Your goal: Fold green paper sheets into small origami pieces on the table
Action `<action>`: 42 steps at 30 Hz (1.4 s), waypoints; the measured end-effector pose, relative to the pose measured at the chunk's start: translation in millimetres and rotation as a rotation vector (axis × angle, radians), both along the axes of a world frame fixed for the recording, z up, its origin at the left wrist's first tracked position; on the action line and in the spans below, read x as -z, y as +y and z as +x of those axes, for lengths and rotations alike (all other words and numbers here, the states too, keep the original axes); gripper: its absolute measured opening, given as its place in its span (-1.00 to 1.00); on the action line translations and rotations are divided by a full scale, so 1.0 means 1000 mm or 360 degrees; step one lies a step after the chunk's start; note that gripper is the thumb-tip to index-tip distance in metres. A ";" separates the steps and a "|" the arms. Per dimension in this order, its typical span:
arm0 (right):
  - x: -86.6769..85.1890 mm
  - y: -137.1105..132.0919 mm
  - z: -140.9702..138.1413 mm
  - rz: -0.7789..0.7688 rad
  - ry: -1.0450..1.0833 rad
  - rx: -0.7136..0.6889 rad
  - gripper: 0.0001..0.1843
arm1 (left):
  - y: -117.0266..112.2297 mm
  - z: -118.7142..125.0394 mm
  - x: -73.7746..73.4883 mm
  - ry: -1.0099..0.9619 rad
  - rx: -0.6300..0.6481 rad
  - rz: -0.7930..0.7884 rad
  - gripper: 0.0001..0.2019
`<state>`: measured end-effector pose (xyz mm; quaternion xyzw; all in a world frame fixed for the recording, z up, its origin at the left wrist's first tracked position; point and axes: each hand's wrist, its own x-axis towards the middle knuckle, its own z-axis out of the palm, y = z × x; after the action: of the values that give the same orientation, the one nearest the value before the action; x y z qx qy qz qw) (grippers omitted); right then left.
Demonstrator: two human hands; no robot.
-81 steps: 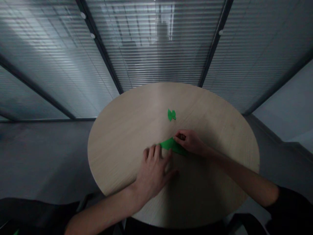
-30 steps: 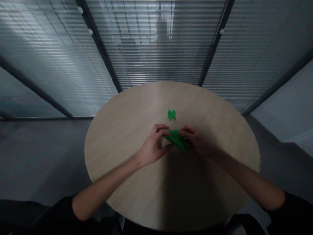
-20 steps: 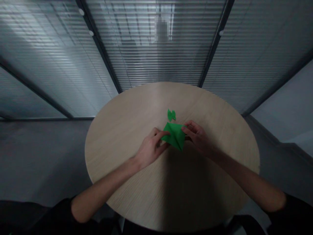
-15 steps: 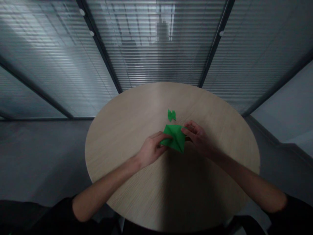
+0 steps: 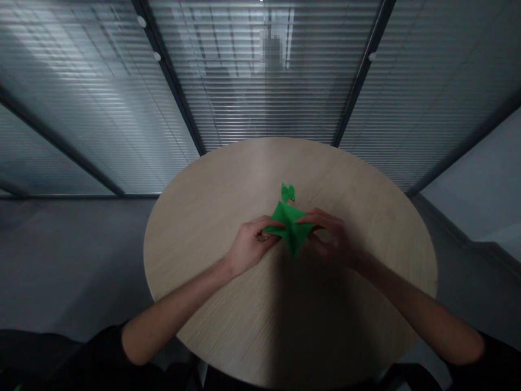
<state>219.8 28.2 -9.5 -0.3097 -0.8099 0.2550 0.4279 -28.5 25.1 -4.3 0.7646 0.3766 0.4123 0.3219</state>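
Observation:
A green sheet of folding paper is held between both hands over the middle of the table, creased into a four-pointed shape with one point toward me. My left hand pinches its left corner, thumb below and fingers on top. At the right corner my right hand grips the paper, with fingertips lying on its upper face. Just beyond the sheet lies a small green folded paper piece, shaped like a butterfly, which neither hand touches.
The round wooden table has light grain, and a dark shadow falls across its near side. Behind it stands a glass partition with blinds and dark frames. A grey floor surrounds the table.
The green paper has turned and its folds have opened into a more pointed form. My right fingers have moved from its upper right edge onto the right corner.

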 end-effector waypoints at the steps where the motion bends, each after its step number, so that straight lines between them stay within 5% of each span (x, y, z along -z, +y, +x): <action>1: 0.001 0.000 0.000 0.0011 0.0000 -0.0004 -0.56 | 0.000 0.000 0.000 -0.0011 0.0002 -0.0021 -0.84; 14: 0.000 -0.002 0.003 -0.0016 -0.0038 0.0143 -0.84 | 0.000 -0.004 -0.002 -0.0035 0.0032 -0.0127 -0.84; 25: 0.001 -0.010 -0.009 -0.0069 0.0097 0.0150 -0.91 | -0.007 0.000 -0.005 0.0007 0.0059 0.0118 -0.87; 30: -0.006 -0.017 -0.019 -0.0414 0.0391 0.0283 -0.51 | -0.013 0.004 0.001 -0.0164 -0.0063 -0.0059 -0.72; 34: -0.009 -0.017 -0.023 -0.0655 0.0472 0.0244 -0.69 | -0.015 0.010 0.004 -0.0411 -0.0001 -0.0252 -0.56; 42: 0.000 -0.013 -0.025 -0.0738 0.0564 0.0128 -0.80 | -0.011 0.019 0.003 -0.0659 -0.0027 -0.0619 -0.75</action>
<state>194.5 15.3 -10.0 -0.3818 -0.6298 0.4662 0.4902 -9.3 13.9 -7.2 0.5848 0.3811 0.4824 0.5292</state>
